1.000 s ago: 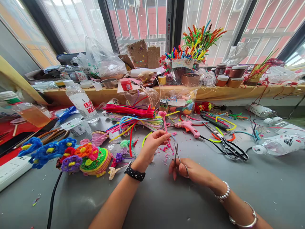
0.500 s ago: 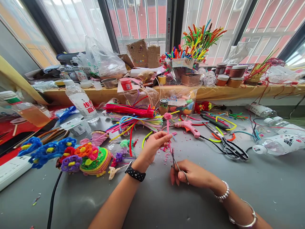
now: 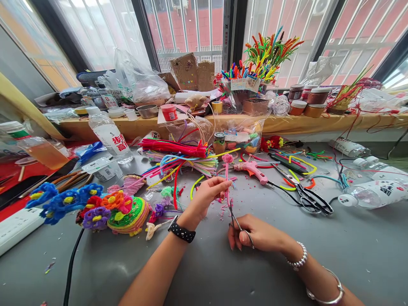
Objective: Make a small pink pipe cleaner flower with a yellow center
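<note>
My left hand (image 3: 210, 193) pinches a pink pipe cleaner (image 3: 227, 172) between thumb and fingertips. It stands upright, with a fluffy pink tuft at its top and its lower end hanging below the fingers. Small scissors (image 3: 235, 221) are in my right hand (image 3: 251, 233), thumb and fingers in the loops. Their blades point up at the pipe cleaner's lower end, slightly parted; whether they touch it I cannot tell. Pink fluff clippings (image 3: 222, 210) lie on the grey table just below.
A pink glue gun (image 3: 253, 170) and large black-handled shears (image 3: 310, 197) lie to the right, near plastic bottles (image 3: 372, 193). Bundled pipe cleaners (image 3: 175, 146) sit ahead. Fuzzy flowers (image 3: 95, 216) and a green-topped round piece (image 3: 129, 216) are at left, beside a black cable (image 3: 72, 263).
My left hand and the pink pipe cleaner have shifted slightly to the right. The scissors' blades look a little wider apart; my right hand has barely moved.
</note>
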### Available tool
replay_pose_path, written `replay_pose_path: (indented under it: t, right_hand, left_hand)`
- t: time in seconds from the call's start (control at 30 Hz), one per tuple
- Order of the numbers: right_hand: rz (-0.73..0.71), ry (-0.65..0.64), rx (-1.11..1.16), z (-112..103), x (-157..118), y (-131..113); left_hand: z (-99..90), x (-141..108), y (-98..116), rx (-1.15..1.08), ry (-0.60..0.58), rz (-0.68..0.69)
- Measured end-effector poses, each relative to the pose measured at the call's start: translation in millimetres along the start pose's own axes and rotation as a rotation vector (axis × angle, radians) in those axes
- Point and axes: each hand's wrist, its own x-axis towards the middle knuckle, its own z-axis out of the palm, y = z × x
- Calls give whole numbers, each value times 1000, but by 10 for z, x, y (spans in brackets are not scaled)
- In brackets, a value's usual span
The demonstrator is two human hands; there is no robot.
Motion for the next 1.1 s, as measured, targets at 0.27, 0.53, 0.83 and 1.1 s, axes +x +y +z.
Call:
replay_pose_path:
  t: [0.27, 0.53, 0.83, 1.1]
  right_hand:
    - [4, 0, 3, 2, 3, -20]
    - [12, 1, 7, 12, 13, -24]
    - [43, 54, 94, 53, 29, 40]
    - [50, 97, 149, 84, 60, 91]
  left_hand:
    - [-6, 8, -9, 25, -22, -20]
    - [-6, 11, -27, 56, -63, -43]
    - [5, 9, -21, 14, 5, -10]
    - [-4, 14, -13, -10, 46, 21]
